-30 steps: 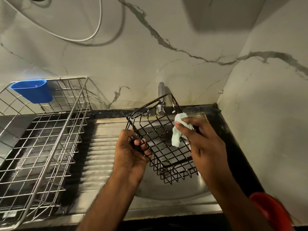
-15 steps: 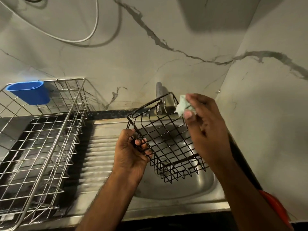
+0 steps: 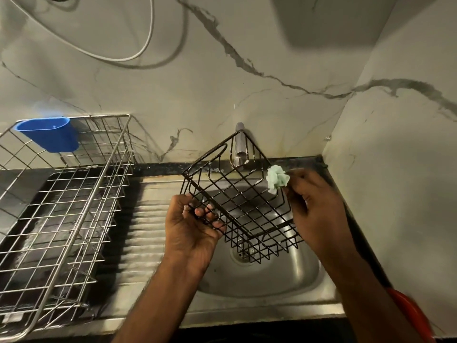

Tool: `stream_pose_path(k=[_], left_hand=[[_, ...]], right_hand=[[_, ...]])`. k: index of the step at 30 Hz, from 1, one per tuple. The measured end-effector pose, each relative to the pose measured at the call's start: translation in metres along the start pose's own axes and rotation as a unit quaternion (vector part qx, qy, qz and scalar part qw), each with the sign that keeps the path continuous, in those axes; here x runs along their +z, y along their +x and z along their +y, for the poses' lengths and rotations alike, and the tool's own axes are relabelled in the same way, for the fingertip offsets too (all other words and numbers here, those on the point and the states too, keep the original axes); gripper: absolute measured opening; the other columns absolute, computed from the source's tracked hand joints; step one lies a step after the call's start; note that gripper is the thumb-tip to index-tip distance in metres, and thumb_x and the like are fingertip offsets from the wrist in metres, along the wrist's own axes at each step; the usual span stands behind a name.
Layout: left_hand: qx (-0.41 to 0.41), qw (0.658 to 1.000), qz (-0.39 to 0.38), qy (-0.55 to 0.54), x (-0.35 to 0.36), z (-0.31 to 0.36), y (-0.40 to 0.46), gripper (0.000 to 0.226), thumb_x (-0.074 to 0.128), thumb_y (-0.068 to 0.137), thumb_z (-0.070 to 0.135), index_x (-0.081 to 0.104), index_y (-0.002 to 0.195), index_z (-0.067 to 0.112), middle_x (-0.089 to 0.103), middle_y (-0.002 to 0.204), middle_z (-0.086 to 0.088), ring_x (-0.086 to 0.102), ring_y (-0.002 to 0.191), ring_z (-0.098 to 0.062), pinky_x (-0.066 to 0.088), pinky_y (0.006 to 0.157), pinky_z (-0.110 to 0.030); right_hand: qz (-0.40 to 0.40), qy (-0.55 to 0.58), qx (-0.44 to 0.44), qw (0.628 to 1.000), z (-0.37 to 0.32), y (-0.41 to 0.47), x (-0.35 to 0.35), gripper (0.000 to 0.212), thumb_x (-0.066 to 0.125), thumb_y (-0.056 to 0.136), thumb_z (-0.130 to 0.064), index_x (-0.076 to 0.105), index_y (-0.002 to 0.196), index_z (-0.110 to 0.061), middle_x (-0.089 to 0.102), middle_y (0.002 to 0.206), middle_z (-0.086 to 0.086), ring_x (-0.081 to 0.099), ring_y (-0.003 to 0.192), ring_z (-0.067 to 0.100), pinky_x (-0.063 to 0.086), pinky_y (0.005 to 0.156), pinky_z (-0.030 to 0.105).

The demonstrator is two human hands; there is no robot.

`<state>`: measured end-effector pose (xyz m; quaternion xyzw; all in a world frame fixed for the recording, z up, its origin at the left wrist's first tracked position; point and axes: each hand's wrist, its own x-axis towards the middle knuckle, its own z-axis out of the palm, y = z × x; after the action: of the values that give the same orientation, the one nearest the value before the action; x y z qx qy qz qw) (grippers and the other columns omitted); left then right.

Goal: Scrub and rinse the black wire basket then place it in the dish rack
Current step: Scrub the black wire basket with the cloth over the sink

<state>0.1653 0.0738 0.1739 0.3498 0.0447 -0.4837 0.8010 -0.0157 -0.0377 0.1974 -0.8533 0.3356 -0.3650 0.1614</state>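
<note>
The black wire basket (image 3: 237, 201) hangs tilted over the steel sink (image 3: 272, 278), its open side facing me and to the left. My left hand (image 3: 193, 229) grips its lower left rim with fingers through the wires. My right hand (image 3: 314, 209) pinches a pale green foamy scrubber (image 3: 277, 179) against the basket's upper right edge. The steel wire dish rack (image 3: 64, 219) stands on the counter to the left.
A tap (image 3: 239, 144) comes out of the marble wall just behind the basket. A blue plastic cup (image 3: 49, 134) hangs on the rack's back left corner. The ribbed drainboard (image 3: 148, 233) lies between rack and sink. Something red (image 3: 410, 315) sits at the bottom right.
My right hand with the scrubber has moved from inside the basket up and out to its right rim. The basket tilted a little; my left hand's grip has not changed.
</note>
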Motion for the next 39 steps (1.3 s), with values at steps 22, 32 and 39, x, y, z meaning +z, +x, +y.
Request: stream_pose_path(k=[22,32,39], left_hand=[[0.102,0.954,-0.096,0.264,0.0,-0.005,-0.006,0.016,0.06,0.086,0.033,0.069,0.089,0.021,0.07,0.089,-0.007,0.067,0.089,-0.024,0.046,0.079,-0.036],[-0.061,0.911,-0.113,0.392,-0.003,0.023,-0.034,0.046,0.076,0.07,0.04,0.075,0.105,0.011,0.077,0.112,-0.017,0.072,0.112,-0.032,0.05,0.105,-0.055],[0.079,0.871,-0.057,0.482,-0.006,0.019,-0.025,0.058,0.075,0.073,0.05,0.069,0.095,-0.002,0.077,0.082,-0.004,0.074,0.082,-0.018,0.057,0.064,-0.035]], right_hand=[[0.065,0.422,0.362,0.829,-0.017,0.003,0.022,0.017,0.051,0.102,-0.034,0.066,0.102,-0.025,0.064,0.093,0.001,0.055,0.084,0.015,0.047,0.077,0.035],[0.064,0.335,0.353,0.871,0.001,0.009,0.007,0.019,0.052,0.102,-0.034,0.067,0.091,-0.033,0.063,0.087,-0.01,0.055,0.075,0.009,0.047,0.071,0.032],[-0.016,0.339,0.357,0.87,0.002,0.009,0.01,0.026,0.051,0.102,-0.033,0.074,0.093,-0.028,0.072,0.102,0.003,0.063,0.087,0.021,0.05,0.068,0.033]])
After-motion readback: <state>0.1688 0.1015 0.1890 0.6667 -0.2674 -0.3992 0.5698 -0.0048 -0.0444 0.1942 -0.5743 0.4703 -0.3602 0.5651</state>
